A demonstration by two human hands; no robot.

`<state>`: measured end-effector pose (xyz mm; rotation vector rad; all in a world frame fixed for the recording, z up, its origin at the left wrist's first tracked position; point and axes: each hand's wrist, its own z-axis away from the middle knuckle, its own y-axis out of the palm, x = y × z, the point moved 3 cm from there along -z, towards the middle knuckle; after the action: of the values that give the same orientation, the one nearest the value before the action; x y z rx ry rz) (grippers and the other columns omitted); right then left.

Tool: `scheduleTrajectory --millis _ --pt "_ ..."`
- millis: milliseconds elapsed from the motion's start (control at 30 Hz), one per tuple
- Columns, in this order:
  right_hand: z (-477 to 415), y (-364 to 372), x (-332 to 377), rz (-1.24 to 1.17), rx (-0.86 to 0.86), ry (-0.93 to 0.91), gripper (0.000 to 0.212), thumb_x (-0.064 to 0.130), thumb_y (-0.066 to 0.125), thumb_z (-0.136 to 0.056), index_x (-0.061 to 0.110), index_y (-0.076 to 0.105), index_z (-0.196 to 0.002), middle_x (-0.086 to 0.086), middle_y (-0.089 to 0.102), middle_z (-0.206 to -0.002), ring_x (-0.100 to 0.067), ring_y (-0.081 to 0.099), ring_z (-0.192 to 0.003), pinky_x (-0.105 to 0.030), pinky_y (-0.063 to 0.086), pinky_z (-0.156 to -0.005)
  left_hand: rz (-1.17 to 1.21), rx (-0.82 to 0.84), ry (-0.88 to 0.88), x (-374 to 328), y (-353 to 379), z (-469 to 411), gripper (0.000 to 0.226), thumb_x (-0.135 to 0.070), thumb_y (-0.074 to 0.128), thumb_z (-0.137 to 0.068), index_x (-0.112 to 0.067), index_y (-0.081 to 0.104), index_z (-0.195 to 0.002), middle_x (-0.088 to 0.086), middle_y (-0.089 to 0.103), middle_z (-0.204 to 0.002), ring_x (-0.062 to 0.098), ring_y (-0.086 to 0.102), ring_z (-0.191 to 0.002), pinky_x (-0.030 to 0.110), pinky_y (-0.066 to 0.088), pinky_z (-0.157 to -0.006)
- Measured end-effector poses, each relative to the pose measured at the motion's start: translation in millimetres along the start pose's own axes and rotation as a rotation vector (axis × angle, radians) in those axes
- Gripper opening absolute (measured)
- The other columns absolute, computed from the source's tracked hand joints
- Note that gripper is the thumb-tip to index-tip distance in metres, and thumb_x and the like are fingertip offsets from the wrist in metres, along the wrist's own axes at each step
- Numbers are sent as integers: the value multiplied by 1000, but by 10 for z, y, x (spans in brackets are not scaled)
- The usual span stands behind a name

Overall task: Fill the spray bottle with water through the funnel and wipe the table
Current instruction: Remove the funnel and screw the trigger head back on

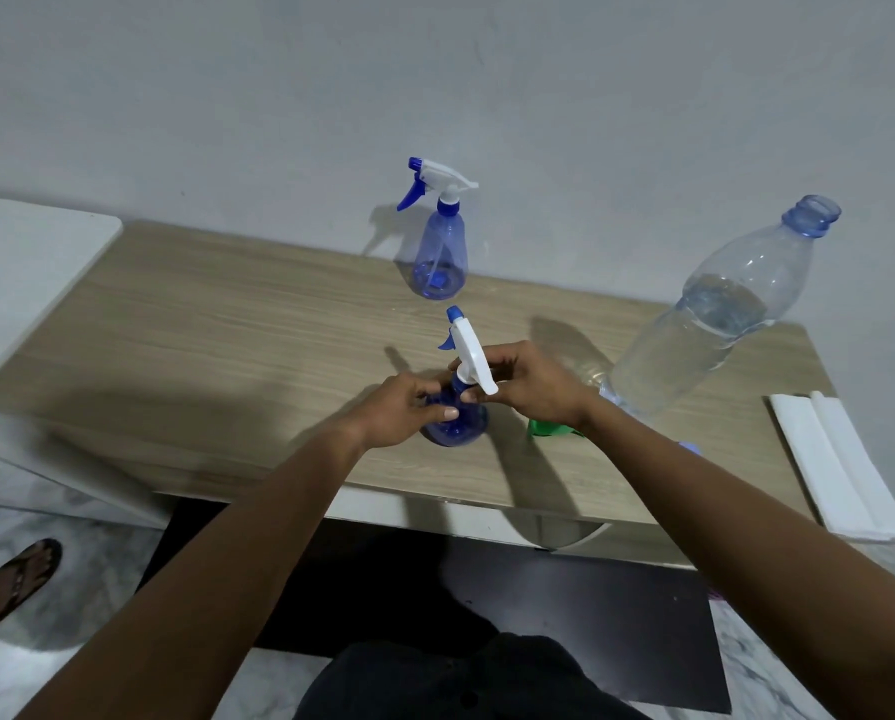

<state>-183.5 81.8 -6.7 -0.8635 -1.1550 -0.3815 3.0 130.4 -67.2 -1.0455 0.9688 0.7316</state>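
A blue spray bottle (pixel 455 426) stands near the front edge of the wooden table (pixel 227 345). My left hand (pixel 406 410) grips its body. My right hand (pixel 531 384) pinches its white trigger head (pixel 468 350) at the neck. A green funnel (pixel 546 427) lies on the table just behind my right wrist, mostly hidden. A large clear water bottle (pixel 715 314), uncapped and partly full, stands at the right. A folded white cloth (pixel 840 465) lies at the table's right end.
A second blue spray bottle (pixel 441 246) stands at the back by the grey wall. A white surface (pixel 24 252) adjoins the table's left end. A sandalled foot (pixel 14 579) is on the floor at the lower left.
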Motion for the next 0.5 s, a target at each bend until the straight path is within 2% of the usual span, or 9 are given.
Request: scheduleTrajectory --millis 67,133,267,367,433,500 --pt "-5 3 -18 -32 -27 -7 29 -3 80 -80 -2 74 -108 -13 76 -108 -6 70 -92 -18 53 -86 18 -4 -10 5 7 14 27 -25 71 -92 -38 70 -115 -10 73 -118 8 65 -116 40 50 -106" --pt "6 27 -29 -60 -68 -16 29 -4 81 -79 -1 75 -107 -8 76 -102 0 71 -89 -13 52 -82 6 -8 -22 8 10 31 31 -30 70 -91 -39 68 -121 -11 73 -117 8 65 -116 42 50 -106" --pt "16 63 -72 -96 -97 -31 29 -3 83 -77 6 77 -105 5 78 -96 -2 72 -92 -15 52 -84 -17 2 -68 10 -5 28 40 -43 72 -86 -42 66 -125 -11 73 -116 10 65 -117 46 50 -106" --pt "1 7 -59 -93 -12 -18 34 -5 81 -79 5 74 -111 4 76 -110 -3 70 -102 -21 53 -90 -58 58 -103 18 -49 10 39 -63 70 -74 -44 72 -108 -13 74 -111 12 67 -113 50 50 -103" --pt "-7 -16 -16 -87 80 -3 37 -7 77 -81 7 73 -115 18 74 -111 1 66 -111 -20 52 -94 -63 88 -117 19 -76 13 35 -64 69 -72 -38 75 -95 -11 73 -112 14 68 -110 52 50 -102" --pt "-14 -25 19 -67 126 -5 36 -7 76 -83 5 73 -117 24 74 -106 8 63 -110 -18 50 -94 -58 109 -117 15 -89 13 36 -61 70 -72 -33 76 -93 -9 72 -114 15 67 -111 53 49 -103"
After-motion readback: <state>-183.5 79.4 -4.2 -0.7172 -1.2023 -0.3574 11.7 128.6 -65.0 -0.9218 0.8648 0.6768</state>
